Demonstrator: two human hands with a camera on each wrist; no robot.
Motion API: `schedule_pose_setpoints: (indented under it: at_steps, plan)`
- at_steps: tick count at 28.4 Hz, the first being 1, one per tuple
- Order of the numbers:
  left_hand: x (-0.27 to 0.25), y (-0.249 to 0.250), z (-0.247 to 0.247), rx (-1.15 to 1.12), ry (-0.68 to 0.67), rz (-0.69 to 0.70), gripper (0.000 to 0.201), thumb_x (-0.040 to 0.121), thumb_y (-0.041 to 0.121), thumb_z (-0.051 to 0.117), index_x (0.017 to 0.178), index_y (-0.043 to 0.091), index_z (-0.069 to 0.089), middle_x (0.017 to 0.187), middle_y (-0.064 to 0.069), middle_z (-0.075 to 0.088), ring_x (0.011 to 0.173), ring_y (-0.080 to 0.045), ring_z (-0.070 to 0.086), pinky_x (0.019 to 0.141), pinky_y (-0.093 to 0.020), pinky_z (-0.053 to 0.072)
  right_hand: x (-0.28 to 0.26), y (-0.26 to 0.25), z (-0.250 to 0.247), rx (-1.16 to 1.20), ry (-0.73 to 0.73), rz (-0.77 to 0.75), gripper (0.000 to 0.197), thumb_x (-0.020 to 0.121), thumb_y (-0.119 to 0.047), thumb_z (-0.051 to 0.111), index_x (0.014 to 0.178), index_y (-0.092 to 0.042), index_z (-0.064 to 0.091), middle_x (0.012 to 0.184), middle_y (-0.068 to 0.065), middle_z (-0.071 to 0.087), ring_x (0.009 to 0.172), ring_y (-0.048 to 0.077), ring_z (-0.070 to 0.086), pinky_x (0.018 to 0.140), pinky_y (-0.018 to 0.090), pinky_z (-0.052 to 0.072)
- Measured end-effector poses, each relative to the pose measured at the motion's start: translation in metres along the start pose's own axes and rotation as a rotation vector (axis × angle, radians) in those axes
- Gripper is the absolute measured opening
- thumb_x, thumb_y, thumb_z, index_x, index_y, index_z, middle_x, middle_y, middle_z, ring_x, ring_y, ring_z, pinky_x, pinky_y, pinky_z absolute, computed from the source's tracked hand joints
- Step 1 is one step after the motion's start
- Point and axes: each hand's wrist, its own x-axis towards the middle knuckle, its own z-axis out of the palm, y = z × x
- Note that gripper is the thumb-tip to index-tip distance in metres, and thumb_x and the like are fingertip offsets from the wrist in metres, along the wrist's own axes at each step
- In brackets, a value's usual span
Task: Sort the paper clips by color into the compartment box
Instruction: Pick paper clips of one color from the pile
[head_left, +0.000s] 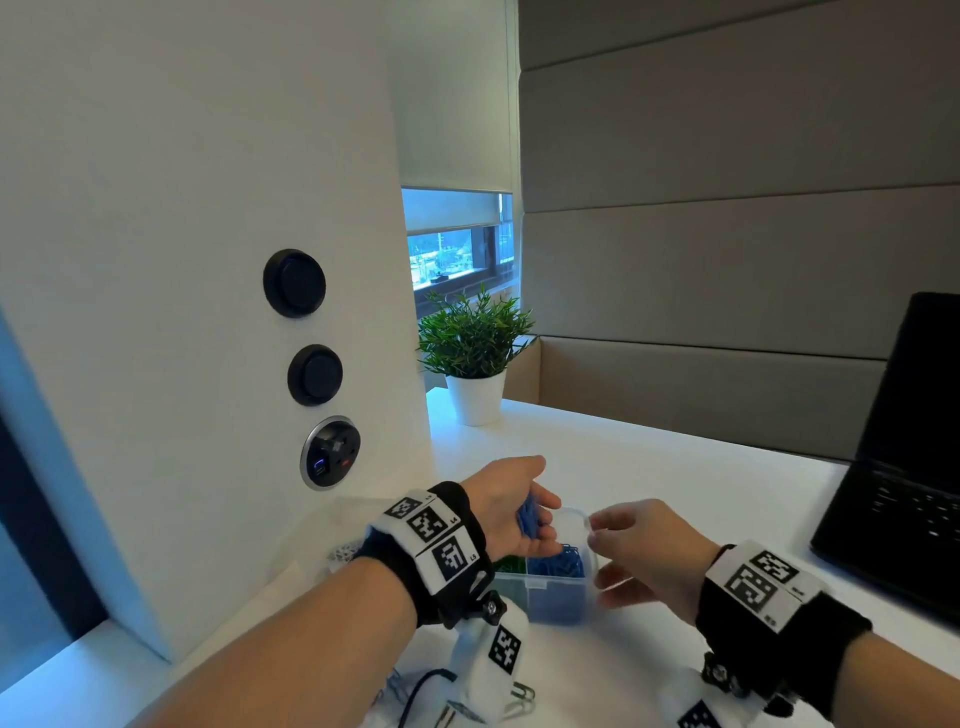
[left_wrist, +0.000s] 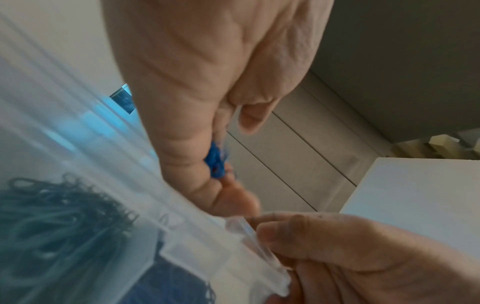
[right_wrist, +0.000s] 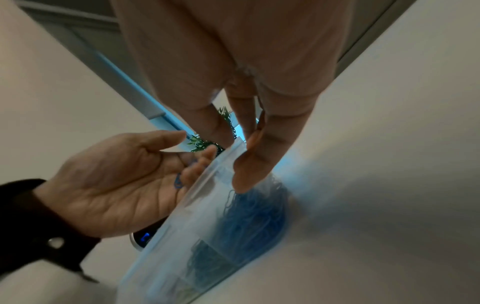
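Listing from the clear plastic compartment box (head_left: 558, 582) outward: box on the white desk (head_left: 701, 467), its near right cell heaped with blue paper clips (head_left: 558, 564), green ones in the cell to the left; likely light, rigid, slick-walled, best steadied by the rim. Left hand (head_left: 511, 512) above the box, palm cupped, fingers partly curled round a bunch of blue wire clips (left_wrist: 215, 162); these should be light, springy, prone to tangle and spill. Right hand (head_left: 641, 551) at the box's right side, thumb and fingers pinching its rim. Beyond the box: potted green plant (head_left: 475, 353), window; right of it, black laptop (head_left: 904, 467), grey panelled wall.
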Motion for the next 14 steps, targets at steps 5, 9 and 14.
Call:
schedule_pose_setpoints:
  at_steps: [5, 9, 14]
  plan:
    - [0.002, 0.003, -0.002, 0.021, -0.083, -0.039, 0.056, 0.103, 0.043, 0.038, 0.128, -0.007, 0.045, 0.12, -0.026, 0.048, 0.11, -0.036, 0.052, 0.093, -0.044, 0.049, 0.007, 0.005, -0.001, 0.066, -0.008, -0.009, 0.027, 0.094, -0.006, 0.058, 0.121, -0.004, 0.06, 0.099, 0.015, 0.066, 0.059, 0.021, 0.066, 0.059, 0.035, 0.058]
    - [-0.015, 0.007, -0.005, 0.069, -0.147, -0.023, 0.053, 0.105, 0.038, 0.03, 0.145, 0.003, 0.032, 0.15, -0.029, 0.028, 0.142, -0.045, 0.023, 0.113, -0.052, 0.028, 0.001, 0.007, -0.002, 0.079, 0.019, -0.029, 0.023, 0.091, -0.007, 0.063, 0.114, -0.004, 0.061, 0.097, 0.017, 0.066, 0.062, 0.022, 0.064, 0.06, 0.037, 0.058]
    - [-0.039, 0.001, -0.014, 0.092, -0.072, 0.191, 0.043, 0.104, 0.018, 0.034, 0.144, 0.004, 0.036, 0.149, -0.023, 0.036, 0.135, -0.039, 0.038, 0.111, -0.046, 0.035, -0.022, 0.012, -0.002, 0.073, 0.044, -0.013, 0.015, 0.092, -0.005, 0.06, 0.107, -0.006, 0.059, 0.096, 0.016, 0.062, 0.068, 0.026, 0.065, 0.063, 0.039, 0.06]
